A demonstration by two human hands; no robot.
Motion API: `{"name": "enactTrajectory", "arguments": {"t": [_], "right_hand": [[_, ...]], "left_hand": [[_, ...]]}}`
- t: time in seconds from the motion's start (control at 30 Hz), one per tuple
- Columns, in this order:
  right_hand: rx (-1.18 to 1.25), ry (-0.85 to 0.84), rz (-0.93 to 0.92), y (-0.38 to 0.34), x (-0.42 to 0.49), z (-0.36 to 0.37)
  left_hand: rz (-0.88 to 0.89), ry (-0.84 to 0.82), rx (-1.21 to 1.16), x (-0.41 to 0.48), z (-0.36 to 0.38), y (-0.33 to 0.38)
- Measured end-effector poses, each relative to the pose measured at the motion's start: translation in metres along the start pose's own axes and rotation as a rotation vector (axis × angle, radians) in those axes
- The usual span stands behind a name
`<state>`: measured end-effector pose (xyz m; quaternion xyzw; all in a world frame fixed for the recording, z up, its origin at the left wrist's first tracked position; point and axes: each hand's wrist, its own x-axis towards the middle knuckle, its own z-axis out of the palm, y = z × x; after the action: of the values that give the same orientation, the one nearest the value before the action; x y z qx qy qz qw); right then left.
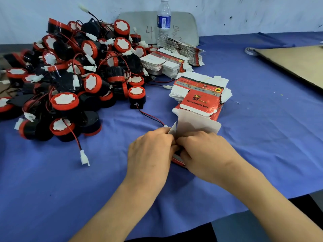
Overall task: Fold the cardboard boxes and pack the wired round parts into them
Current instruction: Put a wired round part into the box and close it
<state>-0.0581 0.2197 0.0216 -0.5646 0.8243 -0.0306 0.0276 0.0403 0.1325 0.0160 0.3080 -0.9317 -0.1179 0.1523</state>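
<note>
Folding is under way at the near edge of the blue cloth-covered table (262,119), where a small red-and-white cardboard box (176,160) sits between the person's two hands. The left hand (150,151) pinches a narrow side flap (173,130) with curled fingers. The right hand (206,154) curls over the box body from the other side, and the fingertips of both meet at the seam. This grip likely steadies the walls while the side flap is tucked in. A tall white lid flap (199,123) stands upright behind the hands, seemingly left open so a part can go in. The hands cover the box's inside, so whether it holds anything cannot be told.

Supplies lie within reach. A stack of flat printed box blanks (201,95) sits just beyond the hands, with further stacks (167,62) farther back. A heap of red-and-black round parts (70,75) with red and black wires and white plugs fills the left side. One single round part (137,96) stands apart from the heap's edge, and its wire (150,117) trails toward the hands; it is probably the next to be packed.

A clear plastic water bottle (163,20) stands at the back, and a brown cardboard sheet (297,63) lies to the right.
</note>
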Motion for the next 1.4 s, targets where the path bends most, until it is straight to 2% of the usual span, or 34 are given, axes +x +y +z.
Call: {"name": "enactTrajectory", "arguments": {"t": [0.07,0.17,0.27,0.43,0.7,0.83,1.03,1.4], "right_hand": [[0.08,-0.006,-0.007,0.003,0.0,-0.005],[0.126,-0.001,0.02,0.006,-0.001,-0.007],[0.158,0.012,0.038,0.006,0.0,-0.006],[0.094,0.056,0.067,0.003,0.002,-0.003],[0.167,0.074,0.132,-0.002,0.009,-0.007],[0.251,0.028,0.159,-0.002,0.013,-0.013],[0.21,-0.021,0.163,-0.002,0.019,-0.018],[0.102,0.039,0.089,-0.004,0.017,-0.013]], "left_hand": [[0.02,-0.05,-0.019,0.001,0.001,-0.002],[0.081,-0.159,-0.183,0.003,0.002,-0.013],[0.14,-0.164,-0.29,0.001,0.0,-0.021],[0.177,-0.176,-0.272,0.005,0.003,-0.023],[0.121,0.04,-0.509,-0.008,0.017,-0.02],[0.016,0.05,-0.586,-0.008,0.024,-0.022],[-0.046,0.061,-0.777,-0.008,0.028,-0.019],[-0.39,-0.168,-1.138,0.0,0.032,-0.014]]}}
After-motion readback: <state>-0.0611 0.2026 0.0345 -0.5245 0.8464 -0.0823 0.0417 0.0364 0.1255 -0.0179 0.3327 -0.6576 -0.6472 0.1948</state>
